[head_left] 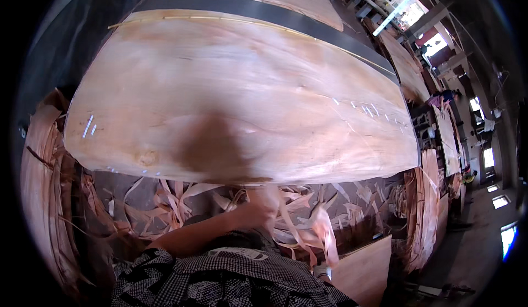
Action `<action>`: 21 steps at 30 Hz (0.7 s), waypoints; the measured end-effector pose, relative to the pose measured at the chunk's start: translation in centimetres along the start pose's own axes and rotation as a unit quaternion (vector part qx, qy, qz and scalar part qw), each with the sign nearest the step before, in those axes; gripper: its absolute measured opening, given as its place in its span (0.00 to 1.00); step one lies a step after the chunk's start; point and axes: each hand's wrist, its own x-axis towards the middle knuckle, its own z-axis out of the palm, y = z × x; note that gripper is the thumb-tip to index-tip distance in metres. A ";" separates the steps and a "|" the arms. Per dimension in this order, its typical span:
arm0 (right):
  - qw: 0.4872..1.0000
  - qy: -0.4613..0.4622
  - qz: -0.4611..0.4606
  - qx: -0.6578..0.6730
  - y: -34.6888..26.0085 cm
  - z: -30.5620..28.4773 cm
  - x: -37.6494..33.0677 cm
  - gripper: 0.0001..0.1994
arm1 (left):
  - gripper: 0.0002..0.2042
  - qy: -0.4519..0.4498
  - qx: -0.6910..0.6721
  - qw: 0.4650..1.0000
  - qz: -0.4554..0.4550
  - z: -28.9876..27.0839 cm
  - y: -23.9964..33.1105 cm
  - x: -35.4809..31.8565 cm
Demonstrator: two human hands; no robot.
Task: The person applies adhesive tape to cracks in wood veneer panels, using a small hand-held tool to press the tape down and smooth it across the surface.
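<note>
A large thin wood veneer sheet point(242, 98) lies spread across the bench in front of me, pale brown, with small white tape marks near its left and right edges. My left hand point(259, 201) reaches up from the lower left to the middle of the sheet's near edge. It is motion-blurred, and its fingers look closed on that edge. The bare forearm runs back to my checked sleeve point(220, 279). My right hand is not visible.
Curled veneer scraps point(181, 197) litter the space under the sheet's near edge. Stacks of veneer stand at the left point(44, 186) and right point(426, 208). A flat board point(363, 271) sits at the lower right. A dark band point(264, 11) crosses the far side, with another sheet beyond.
</note>
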 end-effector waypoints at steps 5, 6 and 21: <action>0.994 -0.015 -0.079 0.075 -10.8 -8.9 6.3 0.18 | 0.16 0.008 -0.039 0.969 -0.242 -4.3 -1.8 2.0; 0.958 0.141 -0.183 0.169 -14.9 -11.9 6.1 0.16 | 0.16 0.004 -0.039 0.969 -0.244 -3.8 -3.1 1.6; 0.453 0.193 -0.599 0.631 -42.2 -76.2 10.7 0.07 | 0.17 0.134 -0.001 0.972 -0.191 -20.3 -0.2 24.5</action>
